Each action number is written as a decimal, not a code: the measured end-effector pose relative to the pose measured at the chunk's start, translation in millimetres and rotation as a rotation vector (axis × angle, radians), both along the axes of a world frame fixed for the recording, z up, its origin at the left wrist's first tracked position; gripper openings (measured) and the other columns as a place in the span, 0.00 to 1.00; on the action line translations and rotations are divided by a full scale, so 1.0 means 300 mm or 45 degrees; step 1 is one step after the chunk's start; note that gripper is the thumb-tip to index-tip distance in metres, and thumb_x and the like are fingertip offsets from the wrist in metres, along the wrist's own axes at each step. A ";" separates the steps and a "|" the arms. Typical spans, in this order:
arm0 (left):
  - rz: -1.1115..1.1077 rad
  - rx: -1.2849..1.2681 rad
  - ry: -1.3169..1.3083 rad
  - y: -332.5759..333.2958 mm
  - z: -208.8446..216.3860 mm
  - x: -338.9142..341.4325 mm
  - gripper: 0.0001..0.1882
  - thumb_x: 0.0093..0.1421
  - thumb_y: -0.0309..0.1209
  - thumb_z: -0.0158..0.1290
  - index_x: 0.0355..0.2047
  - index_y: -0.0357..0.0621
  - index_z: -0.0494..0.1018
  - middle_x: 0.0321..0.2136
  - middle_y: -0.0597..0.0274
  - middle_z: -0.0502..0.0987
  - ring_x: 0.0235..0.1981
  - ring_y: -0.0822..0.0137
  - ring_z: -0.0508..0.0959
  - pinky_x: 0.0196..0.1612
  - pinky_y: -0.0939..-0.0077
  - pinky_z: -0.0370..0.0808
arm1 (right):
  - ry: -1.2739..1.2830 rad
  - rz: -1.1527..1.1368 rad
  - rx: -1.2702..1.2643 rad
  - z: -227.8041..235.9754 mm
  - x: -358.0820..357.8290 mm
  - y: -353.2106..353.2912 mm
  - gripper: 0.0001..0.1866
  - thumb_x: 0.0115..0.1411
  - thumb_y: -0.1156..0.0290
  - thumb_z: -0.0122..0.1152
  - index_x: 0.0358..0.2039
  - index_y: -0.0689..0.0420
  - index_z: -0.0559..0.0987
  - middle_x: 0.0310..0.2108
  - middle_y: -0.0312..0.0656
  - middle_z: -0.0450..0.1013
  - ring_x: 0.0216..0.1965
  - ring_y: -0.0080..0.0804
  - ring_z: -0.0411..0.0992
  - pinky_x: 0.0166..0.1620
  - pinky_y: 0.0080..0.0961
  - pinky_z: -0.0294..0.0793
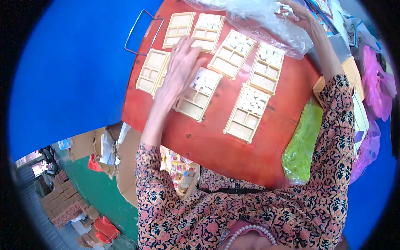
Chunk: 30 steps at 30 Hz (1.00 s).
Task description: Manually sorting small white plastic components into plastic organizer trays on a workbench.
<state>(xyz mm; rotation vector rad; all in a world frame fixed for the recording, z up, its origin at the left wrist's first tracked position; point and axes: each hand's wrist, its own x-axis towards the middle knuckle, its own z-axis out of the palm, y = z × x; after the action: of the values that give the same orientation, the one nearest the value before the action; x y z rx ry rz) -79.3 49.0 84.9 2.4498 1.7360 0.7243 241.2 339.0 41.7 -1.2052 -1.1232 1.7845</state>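
Several cream plastic compartment trays (246, 113) lie on a round red table (216, 141); some hold small white pieces. My left hand (182, 66) rests flat, fingers spread, over one tray (199, 95) partly filled with white pieces, and it holds nothing. At the table's far edge my right hand (293, 14) reaches into a clear plastic bag (258, 21) of white pieces, its fingers closed on a few of them.
A wire handle (139, 33) sticks out at the table's far left edge. A green bag (304, 141) and pink bags (375, 91) lie on the right. Cardboard boxes (62, 204) and packets sit on the floor at lower left. Blue sheeting (71, 71) covers the left side.
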 end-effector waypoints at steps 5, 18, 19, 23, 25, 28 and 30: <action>0.051 -0.069 -0.138 -0.032 -0.011 -0.004 0.14 0.54 0.26 0.53 0.41 0.32 0.72 0.50 0.42 0.66 0.57 0.44 0.61 0.57 0.58 0.61 | 0.519 0.294 -0.457 0.007 0.322 0.143 0.22 0.56 0.63 0.57 0.45 0.64 0.66 0.31 0.50 0.69 0.28 0.34 0.74 0.22 0.24 0.74; 0.053 0.133 -0.119 0.174 -0.042 -0.097 0.14 0.51 0.25 0.54 0.38 0.32 0.72 0.44 0.40 0.70 0.49 0.42 0.68 0.51 0.58 0.65 | -1.763 0.198 1.731 -0.316 0.192 0.176 0.34 0.49 0.73 0.50 0.59 0.52 0.58 0.61 0.51 0.51 0.62 0.51 0.49 0.59 0.42 0.59; 0.078 0.108 -0.089 0.188 -0.054 -0.141 0.14 0.51 0.25 0.54 0.38 0.32 0.72 0.44 0.40 0.70 0.49 0.42 0.68 0.51 0.58 0.65 | -1.716 0.214 1.725 -0.331 0.113 0.154 0.34 0.49 0.73 0.50 0.59 0.52 0.58 0.61 0.51 0.51 0.62 0.51 0.49 0.59 0.42 0.59; 0.202 -0.102 -0.048 0.253 -0.094 -0.218 0.10 0.50 0.24 0.54 0.32 0.32 0.70 0.36 0.41 0.69 0.43 0.44 0.69 0.46 0.56 0.66 | -1.622 0.352 1.691 -0.355 -0.019 0.102 0.34 0.49 0.73 0.51 0.59 0.58 0.57 0.58 0.53 0.55 0.58 0.52 0.55 0.59 0.42 0.58; 0.214 -0.037 0.009 0.286 -0.107 -0.220 0.10 0.50 0.24 0.53 0.32 0.32 0.68 0.38 0.40 0.68 0.43 0.43 0.69 0.45 0.56 0.67 | -1.482 0.183 1.701 -0.380 -0.007 0.118 0.33 0.49 0.73 0.51 0.59 0.58 0.57 0.58 0.54 0.55 0.57 0.52 0.56 0.58 0.43 0.59; 0.144 0.002 -0.085 0.338 -0.139 -0.179 0.11 0.51 0.24 0.53 0.33 0.32 0.66 0.40 0.40 0.67 0.44 0.41 0.68 0.45 0.55 0.67 | -1.386 0.170 2.003 -0.414 0.096 0.199 0.31 0.51 0.72 0.50 0.58 0.56 0.61 0.54 0.55 0.59 0.55 0.51 0.58 0.56 0.43 0.61; 0.108 0.031 -0.100 0.359 -0.146 -0.170 0.11 0.51 0.24 0.53 0.34 0.32 0.66 0.41 0.39 0.67 0.45 0.41 0.68 0.46 0.56 0.67 | -1.390 0.099 2.004 -0.424 0.104 0.232 0.29 0.51 0.72 0.51 0.56 0.57 0.62 0.52 0.54 0.62 0.52 0.49 0.61 0.53 0.42 0.62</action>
<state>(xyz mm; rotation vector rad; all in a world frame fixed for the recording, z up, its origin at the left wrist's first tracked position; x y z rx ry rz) -130.2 156.6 41.0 2.3404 1.8223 0.8426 272.3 408.6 -85.7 -0.9059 -2.3758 -0.2690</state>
